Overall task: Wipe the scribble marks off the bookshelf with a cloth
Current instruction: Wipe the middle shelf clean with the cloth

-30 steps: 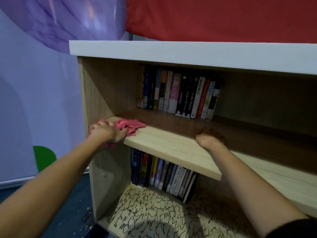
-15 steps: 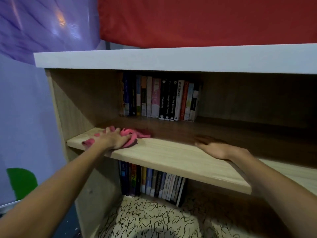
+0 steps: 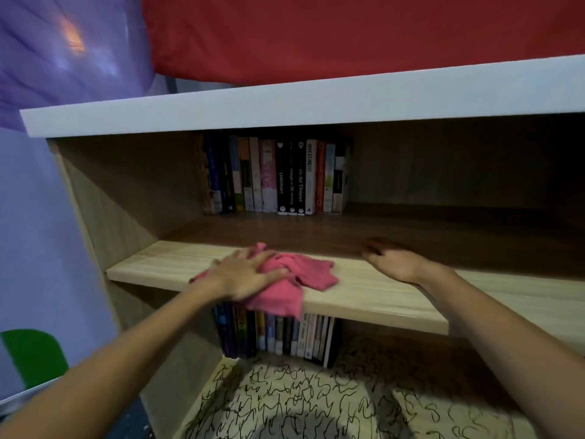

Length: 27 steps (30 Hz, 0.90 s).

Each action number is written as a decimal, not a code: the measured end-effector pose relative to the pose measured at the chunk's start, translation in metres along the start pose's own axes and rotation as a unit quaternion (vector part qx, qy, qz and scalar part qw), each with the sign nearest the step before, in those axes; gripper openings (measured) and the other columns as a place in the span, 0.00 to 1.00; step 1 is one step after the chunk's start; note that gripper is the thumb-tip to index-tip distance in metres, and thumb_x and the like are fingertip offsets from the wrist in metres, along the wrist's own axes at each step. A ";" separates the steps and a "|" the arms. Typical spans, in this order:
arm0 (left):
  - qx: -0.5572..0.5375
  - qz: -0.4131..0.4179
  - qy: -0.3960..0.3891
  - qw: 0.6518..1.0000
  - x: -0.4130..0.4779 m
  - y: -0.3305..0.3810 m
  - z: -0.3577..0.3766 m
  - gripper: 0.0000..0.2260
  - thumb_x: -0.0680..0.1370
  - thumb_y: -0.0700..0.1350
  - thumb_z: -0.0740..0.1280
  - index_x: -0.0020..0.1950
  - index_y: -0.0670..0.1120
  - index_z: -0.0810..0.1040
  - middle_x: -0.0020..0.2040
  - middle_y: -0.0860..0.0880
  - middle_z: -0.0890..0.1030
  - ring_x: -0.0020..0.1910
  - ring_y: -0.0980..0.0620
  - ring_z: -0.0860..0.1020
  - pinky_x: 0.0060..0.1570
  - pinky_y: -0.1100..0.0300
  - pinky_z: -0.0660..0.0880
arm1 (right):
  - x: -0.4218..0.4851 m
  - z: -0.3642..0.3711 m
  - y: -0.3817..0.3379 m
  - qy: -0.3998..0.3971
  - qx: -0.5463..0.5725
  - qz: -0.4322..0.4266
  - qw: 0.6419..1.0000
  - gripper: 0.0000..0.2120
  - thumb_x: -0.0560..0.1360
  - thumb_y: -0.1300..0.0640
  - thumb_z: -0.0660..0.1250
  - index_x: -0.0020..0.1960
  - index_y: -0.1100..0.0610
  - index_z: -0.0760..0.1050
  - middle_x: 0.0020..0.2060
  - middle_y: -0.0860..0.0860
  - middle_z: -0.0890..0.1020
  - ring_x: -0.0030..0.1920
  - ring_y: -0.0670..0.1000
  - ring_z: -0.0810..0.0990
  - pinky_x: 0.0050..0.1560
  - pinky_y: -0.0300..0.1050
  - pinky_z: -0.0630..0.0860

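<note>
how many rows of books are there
2: an upper row at the back of the middle shelf, and a lower row on the scribbled bottom shelf, partly hidden by the cloth.

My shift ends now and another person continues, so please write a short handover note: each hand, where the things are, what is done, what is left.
Left hand: open, pressing flat on the pink cloth on the middle shelf; part of it hangs over the front edge.
Right hand: open, resting on the same shelf, right of the cloth, apart from it.
Done: no marks visible on the middle shelf.
Left: black scribble marks cover the bottom shelf.
</note>
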<state>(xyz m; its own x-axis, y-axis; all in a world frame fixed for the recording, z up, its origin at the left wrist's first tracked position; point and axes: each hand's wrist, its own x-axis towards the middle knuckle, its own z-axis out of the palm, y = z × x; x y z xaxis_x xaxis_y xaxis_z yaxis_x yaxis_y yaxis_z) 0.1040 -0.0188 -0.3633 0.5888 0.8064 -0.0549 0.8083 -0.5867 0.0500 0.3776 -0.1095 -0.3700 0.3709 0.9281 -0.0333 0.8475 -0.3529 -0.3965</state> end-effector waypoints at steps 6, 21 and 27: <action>-0.082 -0.129 0.002 0.988 0.150 -0.086 0.023 0.42 0.68 0.79 0.45 0.77 0.59 0.56 0.78 0.49 0.56 0.76 0.44 0.56 0.74 0.41 0.48 | 0.005 -0.001 0.000 0.033 0.008 -0.008 0.999 0.23 0.81 0.47 0.55 0.74 0.51 0.61 0.73 0.52 0.64 0.70 0.56 0.65 0.67 0.46 0.64; -0.029 0.026 0.029 0.999 0.128 0.045 -0.003 0.32 0.78 0.68 0.47 0.79 0.56 0.47 0.79 0.49 0.47 0.77 0.45 0.51 0.75 0.49 0.49 | 0.013 -0.010 0.029 0.078 -0.104 0.173 0.976 0.24 0.79 0.47 0.48 0.72 0.52 0.62 0.71 0.57 0.64 0.71 0.63 0.60 0.70 0.66 0.54; -0.082 -0.085 0.025 0.993 0.189 0.097 -0.002 0.43 0.68 0.77 0.44 0.79 0.57 0.44 0.79 0.45 0.43 0.76 0.34 0.45 0.70 0.32 0.48 | 0.028 -0.011 0.026 0.063 -0.099 0.167 0.979 0.26 0.80 0.42 0.47 0.75 0.51 0.56 0.74 0.57 0.57 0.73 0.66 0.52 0.70 0.70 0.49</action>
<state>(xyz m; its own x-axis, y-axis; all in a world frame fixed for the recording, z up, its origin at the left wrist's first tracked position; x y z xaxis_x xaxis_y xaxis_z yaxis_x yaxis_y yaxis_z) 0.2941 0.0771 -0.3666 0.4397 0.8977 -0.0280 0.8813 -0.4252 0.2063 0.4142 -0.0943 -0.3710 0.6734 0.7392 -0.0123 0.7231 -0.6620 -0.1971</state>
